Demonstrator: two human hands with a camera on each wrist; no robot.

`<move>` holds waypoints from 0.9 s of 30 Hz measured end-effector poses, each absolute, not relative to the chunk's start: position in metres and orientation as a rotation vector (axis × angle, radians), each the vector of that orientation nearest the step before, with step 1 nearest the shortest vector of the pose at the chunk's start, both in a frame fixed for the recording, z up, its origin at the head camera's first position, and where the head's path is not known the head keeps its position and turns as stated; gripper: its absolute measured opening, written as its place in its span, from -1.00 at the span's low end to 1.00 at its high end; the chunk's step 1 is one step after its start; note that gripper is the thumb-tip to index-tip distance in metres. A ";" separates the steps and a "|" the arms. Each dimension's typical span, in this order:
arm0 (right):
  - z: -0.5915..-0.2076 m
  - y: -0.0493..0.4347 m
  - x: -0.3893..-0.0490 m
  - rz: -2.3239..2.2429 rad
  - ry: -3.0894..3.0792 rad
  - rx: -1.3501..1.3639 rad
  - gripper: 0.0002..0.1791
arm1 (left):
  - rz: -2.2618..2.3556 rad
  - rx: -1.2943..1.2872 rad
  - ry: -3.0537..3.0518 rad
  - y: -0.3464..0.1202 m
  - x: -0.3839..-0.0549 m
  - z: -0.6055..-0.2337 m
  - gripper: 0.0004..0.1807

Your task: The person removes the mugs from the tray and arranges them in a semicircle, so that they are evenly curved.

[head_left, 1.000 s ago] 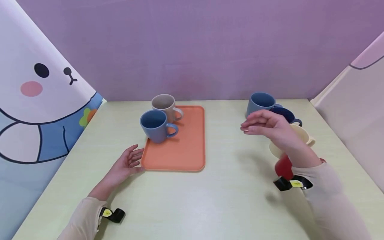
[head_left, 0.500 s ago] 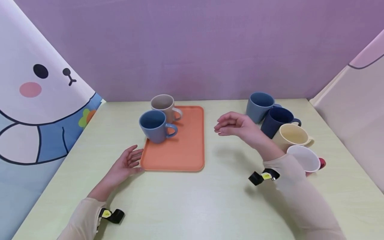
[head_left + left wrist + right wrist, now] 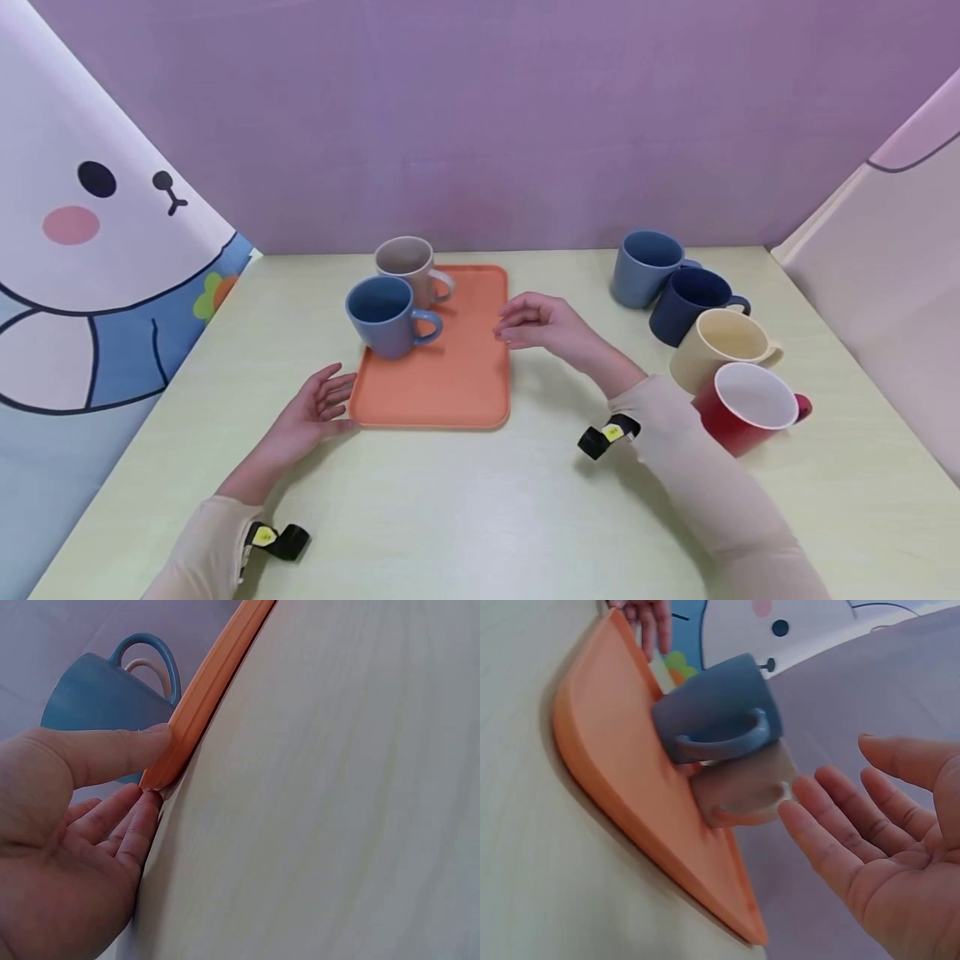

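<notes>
Pale wood table (image 3: 450, 517) carries everything; orange tray (image 3: 453, 392) lies flat on it, left of centre, near left corner right at the left hand's fingertips, right rim just beside the right hand's. Left hand (image 3: 318, 408): thumb on the tray's rim, fingers nearly straight along the corner, touching rather than wrapped round it. Right hand (image 3: 543, 325): fingers loosely extended, thumb well spread from them, holding nothing (head view overlaps the tips with the rim, but the right wrist view shows them apart from it). Two mugs stand upright on the tray's left side: dusty-blue mug (image 3: 386, 329) in front, grey-beige mug (image 3: 408, 260) behind, handles toward the right hand. Right of that hand, a slanting row: light-blue mug (image 3: 637, 279), navy mug (image 3: 675, 312), cream mug (image 3: 701, 354), red mug (image 3: 727, 421). Smallest bits: black wrist cameras (image 3: 288, 542), one per sleeve
</notes>
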State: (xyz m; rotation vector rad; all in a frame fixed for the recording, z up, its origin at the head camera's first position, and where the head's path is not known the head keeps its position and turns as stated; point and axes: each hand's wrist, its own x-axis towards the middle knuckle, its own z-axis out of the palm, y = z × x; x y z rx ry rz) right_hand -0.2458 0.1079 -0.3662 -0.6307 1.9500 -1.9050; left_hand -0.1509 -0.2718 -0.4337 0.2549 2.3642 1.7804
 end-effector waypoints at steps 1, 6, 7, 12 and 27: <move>-0.369 0.105 -0.247 -1.905 1.948 -0.633 -0.64 | 1.783 0.250 2.361 -0.272 -0.151 -0.434 -0.03; -0.382 0.089 -0.255 -1.895 1.947 -0.626 -0.62 | 1.795 0.249 2.340 -0.272 -0.150 -0.434 -0.03; -0.384 0.086 -0.256 -1.894 1.943 -0.622 -0.62 | 1.795 0.256 2.338 -0.272 -0.150 -0.433 -0.03; -0.394 0.070 -0.261 -1.894 1.923 -0.614 -0.59 | 1.795 0.244 2.329 -0.272 -0.151 -0.433 -0.04; -0.405 0.026 -0.271 -1.889 1.979 -0.475 -0.58 | 1.768 0.228 2.349 -0.273 -0.153 -0.431 -0.03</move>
